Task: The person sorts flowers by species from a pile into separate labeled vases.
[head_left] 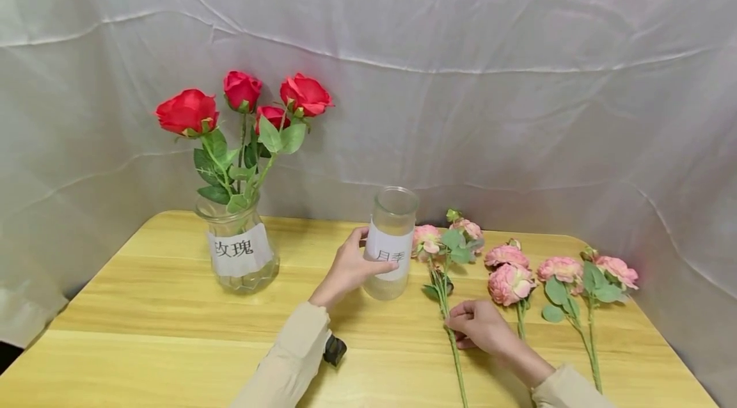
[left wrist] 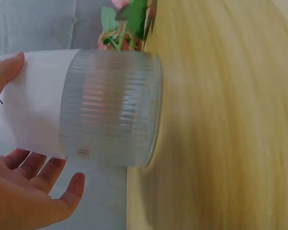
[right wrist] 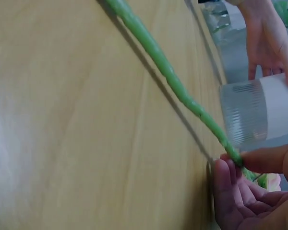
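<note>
A clear cylindrical glass vase [head_left: 390, 290] with a white paper label stands near the middle of the table's back. My left hand [head_left: 356, 267] grips it from the left side, thumb across the label; the left wrist view shows its ribbed glass base [left wrist: 113, 110] and the fingers [left wrist: 43, 175] on the other side. My right hand [head_left: 480, 328] pinches the green stem [right wrist: 177, 91] of a pink flower spray [head_left: 427, 240] between thumb and fingers. That spray's blooms lie just right of the vase, and its stem runs toward the table's front edge.
Left of the vase, a wider glass vase [head_left: 236, 280] with a paper label holds several red roses [head_left: 187, 112]. More pink flowers [head_left: 511, 283] lie on the wooden table [head_left: 144, 344] at the right, stems [head_left: 594, 357] forward. A grey curtain [head_left: 460, 126] hangs behind.
</note>
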Demonstrator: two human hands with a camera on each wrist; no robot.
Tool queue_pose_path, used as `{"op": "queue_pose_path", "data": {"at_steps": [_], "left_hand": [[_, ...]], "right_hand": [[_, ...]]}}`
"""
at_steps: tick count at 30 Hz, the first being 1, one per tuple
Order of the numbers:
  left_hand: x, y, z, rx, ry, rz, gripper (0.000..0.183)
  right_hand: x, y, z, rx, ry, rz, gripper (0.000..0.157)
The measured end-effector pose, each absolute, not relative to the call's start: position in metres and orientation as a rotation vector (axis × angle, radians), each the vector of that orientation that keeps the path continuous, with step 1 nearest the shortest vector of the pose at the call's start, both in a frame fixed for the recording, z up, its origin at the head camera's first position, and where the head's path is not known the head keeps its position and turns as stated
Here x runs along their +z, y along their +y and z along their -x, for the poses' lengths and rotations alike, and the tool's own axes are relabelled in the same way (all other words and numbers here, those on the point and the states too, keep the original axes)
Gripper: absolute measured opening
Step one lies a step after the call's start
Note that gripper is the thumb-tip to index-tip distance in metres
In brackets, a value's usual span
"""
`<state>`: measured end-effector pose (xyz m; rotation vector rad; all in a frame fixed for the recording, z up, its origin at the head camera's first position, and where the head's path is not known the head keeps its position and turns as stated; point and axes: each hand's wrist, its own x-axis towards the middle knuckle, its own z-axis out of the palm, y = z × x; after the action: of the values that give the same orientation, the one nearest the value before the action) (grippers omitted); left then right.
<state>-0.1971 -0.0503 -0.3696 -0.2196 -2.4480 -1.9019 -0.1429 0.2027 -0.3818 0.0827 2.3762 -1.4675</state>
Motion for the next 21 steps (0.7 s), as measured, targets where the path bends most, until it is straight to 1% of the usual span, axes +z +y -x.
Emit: {"op": "queue_pose_path", "data": {"at_steps": [2, 6, 11, 21], "left_hand": [[-0.369, -0.052, 0.198, -1.879, -2.474, 0.228, 0.079], [-0.369, -0.053, 0.198, -1.867, -2.488, 0.226, 0.079], [-0.370, -0.054, 0.198, -1.877, -2.475, 0.231, 0.080], [-0.374, -0.053, 0.198, -1.873, -2.447, 0.268, 0.078]], "right_hand": [[-0.380, 0.200, 0.140, -1.492, 2.401, -0.106, 0.015], [-0.375, 0.198, 0.136, -1.558, 2.413, -0.116, 0.026], [-0.370, 0.201, 0.134, -1.605, 2.366, -0.003, 0.036], [-0.364, 0.192, 0.128, -1.702, 2.365, -0.046, 0.034]]}}
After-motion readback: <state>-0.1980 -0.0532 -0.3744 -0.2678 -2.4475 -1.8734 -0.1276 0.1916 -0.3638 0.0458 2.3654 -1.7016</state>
